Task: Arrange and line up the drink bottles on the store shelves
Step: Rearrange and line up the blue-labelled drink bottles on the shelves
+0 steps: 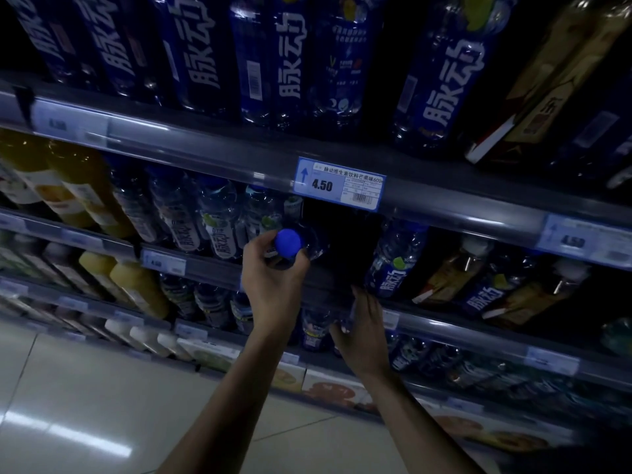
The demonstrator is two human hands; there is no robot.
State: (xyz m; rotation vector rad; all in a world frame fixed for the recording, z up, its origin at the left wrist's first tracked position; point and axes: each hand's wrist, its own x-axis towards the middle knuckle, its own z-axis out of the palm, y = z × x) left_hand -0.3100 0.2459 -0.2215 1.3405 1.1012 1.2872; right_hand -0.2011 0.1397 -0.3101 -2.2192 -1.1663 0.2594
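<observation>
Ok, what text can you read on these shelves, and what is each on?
"脉动": labels of the blue bottles on the upper shelves.
"4.50" and "脉动维生素饮料芒果味600": centre price tag.
"4.50", blurred but legible: right price tag.
Barcodes, small print and the remaining tags: too small or blurred to read.

Dim bluish light falling over shelves (pixel 239 159), glare streaking the floor (pixel 68 436), edges bending and blurring, middle price tag (pixel 338 184) reading sharp.

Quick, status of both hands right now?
Left hand: holding clear plastic bottle with blue cap.
Right hand: on dark plastic bottle; grip cannot be told.
</observation>
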